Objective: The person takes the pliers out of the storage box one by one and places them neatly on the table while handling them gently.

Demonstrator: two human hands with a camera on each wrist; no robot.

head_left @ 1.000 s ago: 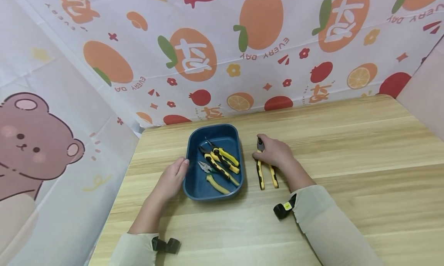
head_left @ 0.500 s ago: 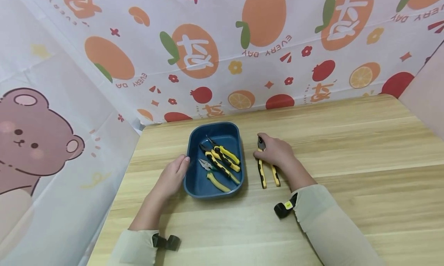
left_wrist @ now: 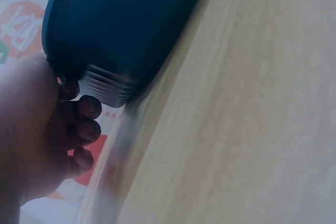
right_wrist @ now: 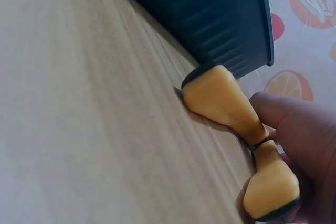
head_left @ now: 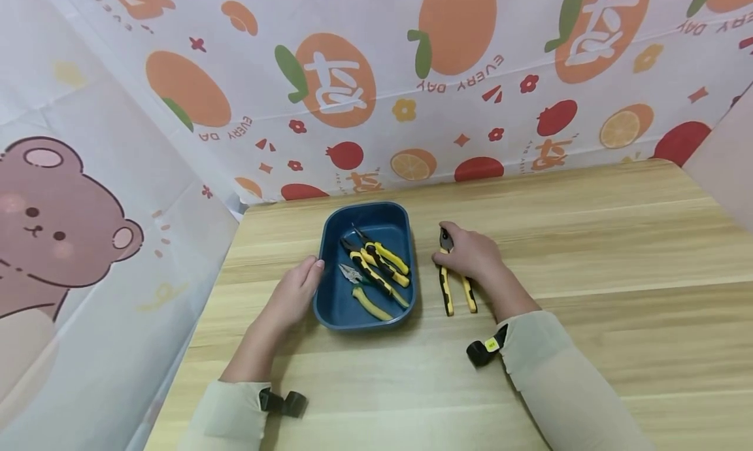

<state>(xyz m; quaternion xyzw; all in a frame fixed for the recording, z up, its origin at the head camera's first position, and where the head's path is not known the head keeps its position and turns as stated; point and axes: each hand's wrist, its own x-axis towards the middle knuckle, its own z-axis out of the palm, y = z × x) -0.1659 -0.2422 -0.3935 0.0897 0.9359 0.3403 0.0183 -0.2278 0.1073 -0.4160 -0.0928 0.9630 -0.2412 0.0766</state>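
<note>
The fingers (head_left: 451, 228) of our right hand (head_left: 469, 251) are pinching the pliers (head_left: 446, 291) on the table (head_left: 594, 255), right of the box (head_left: 336, 305), whose left rim our left hand (head_left: 292, 291) is gripping, its curled fingertips (left_wrist: 89, 129) showing only in the left wrist view. Both forearms (head_left: 254, 351) are slanting inward.

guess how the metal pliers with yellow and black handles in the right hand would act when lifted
The pliers likely feel stiff and rather heavy for their size, given the grey metal head. The spread handles may swing together. Their flat, forked outline suggests they would hardly roll.
</note>
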